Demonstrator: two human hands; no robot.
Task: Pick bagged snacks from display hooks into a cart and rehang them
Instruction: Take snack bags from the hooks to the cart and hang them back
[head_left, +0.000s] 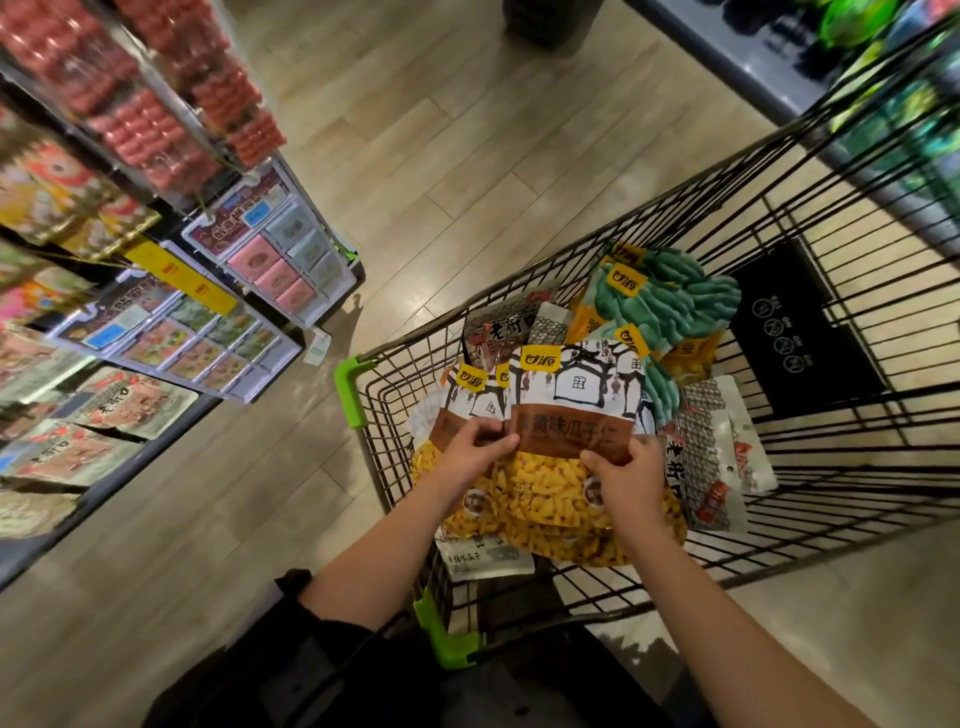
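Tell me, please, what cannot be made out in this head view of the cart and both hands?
- Display hooks: none visible; hanging packs on the shelving cover them.
- Bags beneath the top yellow snack bag: hidden by it, so no count.
- Left hand and right hand: fingertips tucked behind the bags.
- Green packs, top right: blurred.
- Cart wheels: out of sight.

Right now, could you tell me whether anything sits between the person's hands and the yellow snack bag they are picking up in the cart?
Nothing visible does. The left hand and the right hand already grip the yellow snack bag at its two lower sides; it lies on top of the other bags in the cart.
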